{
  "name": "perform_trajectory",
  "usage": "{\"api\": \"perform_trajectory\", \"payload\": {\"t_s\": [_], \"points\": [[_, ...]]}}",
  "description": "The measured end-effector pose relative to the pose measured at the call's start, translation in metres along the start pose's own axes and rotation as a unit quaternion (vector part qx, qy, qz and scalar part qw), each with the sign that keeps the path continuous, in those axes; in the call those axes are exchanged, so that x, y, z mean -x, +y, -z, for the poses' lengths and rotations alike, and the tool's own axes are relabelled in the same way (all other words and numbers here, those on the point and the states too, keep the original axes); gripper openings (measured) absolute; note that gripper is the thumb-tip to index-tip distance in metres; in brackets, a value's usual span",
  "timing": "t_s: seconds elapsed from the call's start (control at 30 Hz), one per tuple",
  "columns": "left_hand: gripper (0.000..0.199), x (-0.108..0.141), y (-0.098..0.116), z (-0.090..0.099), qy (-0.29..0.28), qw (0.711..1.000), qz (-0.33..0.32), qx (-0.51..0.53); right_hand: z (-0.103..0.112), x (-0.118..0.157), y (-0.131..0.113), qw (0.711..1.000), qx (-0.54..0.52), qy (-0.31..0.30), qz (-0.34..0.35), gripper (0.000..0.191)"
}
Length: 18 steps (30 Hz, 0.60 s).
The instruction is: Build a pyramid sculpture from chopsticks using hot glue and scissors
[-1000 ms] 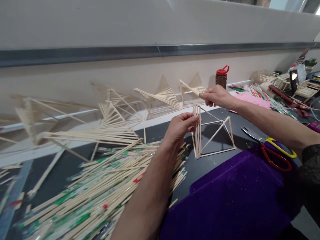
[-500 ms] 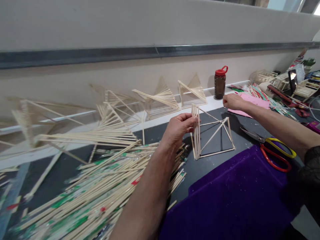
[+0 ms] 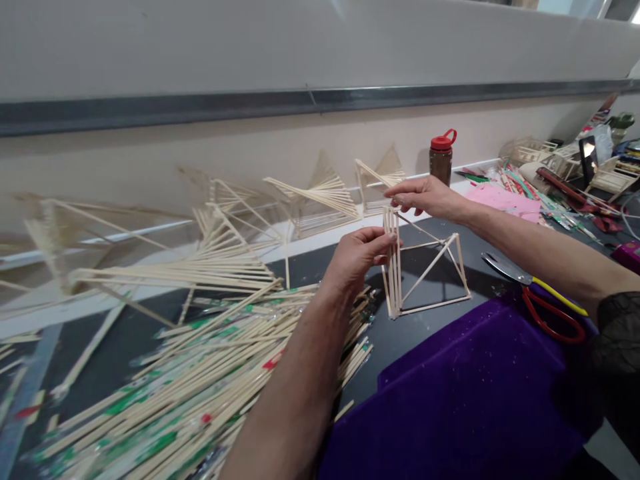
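Observation:
A small frame of pale wooden sticks [image 3: 427, 275] stands on the dark table, several upright sticks side by side along its left edge. My left hand [image 3: 361, 257] pinches those upright sticks between thumb and fingers, about midway up. Just above their top ends is my right hand [image 3: 419, 197], its fingers bent and closed together; what lies between the fingertips, if anything, is too small to make out.
Packaged chopsticks [image 3: 210, 360] cover the left foreground, with stick structures [image 3: 325, 195] behind them. A purple cloth [image 3: 465, 387], red-and-yellow scissors [image 3: 545, 300], pink sheet [image 3: 505, 202] and red-capped bottle [image 3: 441, 160] are to the right.
My right hand has moved left from beside the bottle and pink sheet to the top of the upright sticks. My left hand keeps its hold on them.

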State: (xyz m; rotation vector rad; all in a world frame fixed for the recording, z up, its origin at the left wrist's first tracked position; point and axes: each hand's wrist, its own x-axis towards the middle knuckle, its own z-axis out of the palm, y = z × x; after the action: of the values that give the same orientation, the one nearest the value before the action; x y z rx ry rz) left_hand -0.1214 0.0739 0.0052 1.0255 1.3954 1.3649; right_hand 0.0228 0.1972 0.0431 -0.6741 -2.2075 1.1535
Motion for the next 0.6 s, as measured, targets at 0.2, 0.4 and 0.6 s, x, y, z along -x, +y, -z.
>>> {"api": "perform_trajectory", "payload": {"t_s": [0.2,0.4,0.6], "points": [[0.039,-0.001,-0.001,0.001,-0.002,1.000,0.001,-0.001,-0.006,-0.006,0.002,0.999,-0.014,-0.034,0.029,0.023],[0.037,0.002,0.002,-0.001,0.003,1.000,0.006,0.001,-0.007,-0.008,0.000,0.999,-0.033,-0.028,0.011,0.019],[0.033,0.001,0.001,-0.002,0.004,1.000,0.003,0.002,-0.007,-0.007,-0.008,1.000,0.001,-0.017,0.003,0.018]]}}
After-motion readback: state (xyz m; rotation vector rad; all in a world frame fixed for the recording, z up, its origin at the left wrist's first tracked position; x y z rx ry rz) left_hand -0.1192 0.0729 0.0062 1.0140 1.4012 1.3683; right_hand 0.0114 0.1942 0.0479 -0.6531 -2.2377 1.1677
